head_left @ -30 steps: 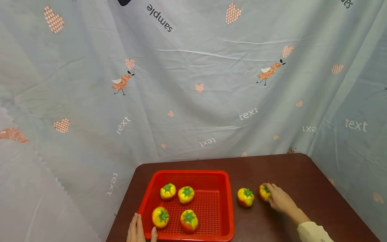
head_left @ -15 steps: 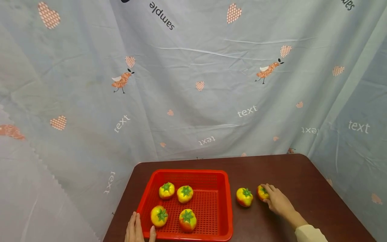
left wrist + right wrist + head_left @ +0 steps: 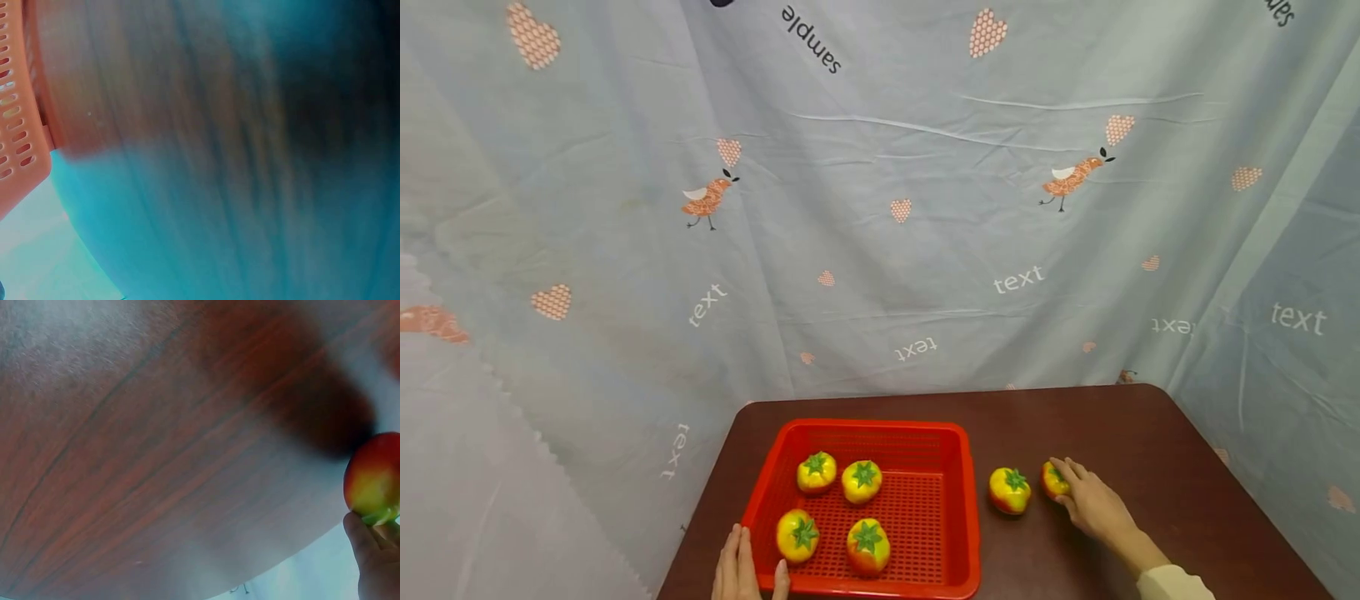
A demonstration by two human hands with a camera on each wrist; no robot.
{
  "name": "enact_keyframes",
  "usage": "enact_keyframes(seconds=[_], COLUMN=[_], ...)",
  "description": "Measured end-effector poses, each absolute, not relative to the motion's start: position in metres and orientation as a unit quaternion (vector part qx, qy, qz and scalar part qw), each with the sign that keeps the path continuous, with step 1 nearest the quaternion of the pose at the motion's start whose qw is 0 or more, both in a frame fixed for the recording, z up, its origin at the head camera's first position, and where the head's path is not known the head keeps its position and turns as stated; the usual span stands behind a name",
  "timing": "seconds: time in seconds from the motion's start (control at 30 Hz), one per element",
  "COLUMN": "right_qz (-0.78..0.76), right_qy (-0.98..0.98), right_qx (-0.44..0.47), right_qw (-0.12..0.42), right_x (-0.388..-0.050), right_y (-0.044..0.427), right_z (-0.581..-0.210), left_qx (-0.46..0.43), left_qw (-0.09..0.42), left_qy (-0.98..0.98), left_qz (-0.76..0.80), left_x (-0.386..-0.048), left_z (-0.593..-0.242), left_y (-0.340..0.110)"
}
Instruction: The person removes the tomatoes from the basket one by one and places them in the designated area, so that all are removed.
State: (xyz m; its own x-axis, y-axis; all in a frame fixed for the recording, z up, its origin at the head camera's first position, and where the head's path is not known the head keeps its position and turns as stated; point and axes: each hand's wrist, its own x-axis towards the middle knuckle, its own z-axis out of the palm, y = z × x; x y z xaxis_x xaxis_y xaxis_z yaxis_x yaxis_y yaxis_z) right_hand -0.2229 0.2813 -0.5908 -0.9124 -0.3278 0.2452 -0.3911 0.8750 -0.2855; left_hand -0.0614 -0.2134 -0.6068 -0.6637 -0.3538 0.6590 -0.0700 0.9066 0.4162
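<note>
Fruit (image 3: 1051, 480), round with no clear long axis, sits on the table (image 3: 1120, 425) at the left end of the right hand (image 3: 1097, 507), whose fingers we see bent over it, thumb on the near side. Just left of it we find a second fruit (image 3: 1010, 490), then the red basket (image 3: 880, 426), its near-left corner touched by the left hand (image 3: 736, 568), fingers straight, grasping nothing.

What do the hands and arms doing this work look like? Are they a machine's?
No, they're a person's. The right hand has no glove, and a plain cream sleeve stops short of the wrist. The left hand is gloveless too; no sleeve shows there. No cables are visible on either.
</note>
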Motion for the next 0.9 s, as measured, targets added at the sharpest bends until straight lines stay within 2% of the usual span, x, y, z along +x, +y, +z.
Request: enact_keyframes(seconds=[0.2,0.47,0.9], right_qz=[0.162,0.163,0.146], right_qy=[-0.964,-0.966,-0.958], right_qx=[0.187,0.173,0.196], right_qw=[0.102,0.097,0.151], right_x=[-0.219,-0.222,-0.226], right_y=[0.282,0.281,0.281], right_z=[-0.594,-0.595,-0.591], left_qx=[0.115,0.083,0.073], left_qw=[0.396,0.436,0.444], left_qy=[-0.891,-0.876,-0.875], left_qz=[-0.189,-0.186,-0.18], left_x=[-0.062,-0.064,-0.066], left_z=[-0.611,-0.616,-0.617], left_y=[-0.212,-0.214,-0.218])
